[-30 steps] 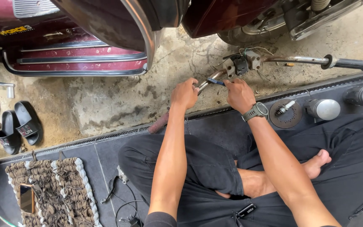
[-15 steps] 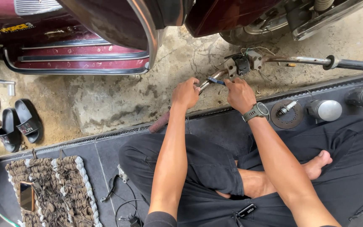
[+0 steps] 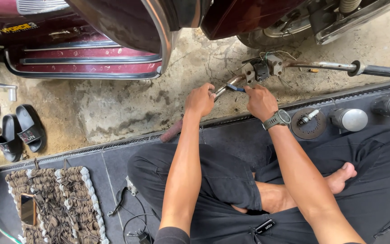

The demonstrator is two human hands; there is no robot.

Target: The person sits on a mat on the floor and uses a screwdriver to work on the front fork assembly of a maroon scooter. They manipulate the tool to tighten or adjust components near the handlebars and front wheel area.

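**Hands on a handlebar at the floor's edge**

Stained concrete floor (image 3: 113, 113) meets dark tiles (image 3: 82, 180); a maroon scooter (image 3: 113, 40) stands behind. Sandals (image 3: 19, 131) lie left, a woven mat (image 3: 55, 203) bears a phone (image 3: 27, 209). Left hand (image 3: 200, 99) grips pliers (image 3: 224, 88); right hand (image 3: 260, 101) clenches on the bare, wired handlebar (image 3: 321, 67) lying on the concrete beside the tile edge.

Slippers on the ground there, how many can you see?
2, side by side on the concrete at the left edge: one slipper nearer the edge, the other slipper just right of it. More may lie out of frame.
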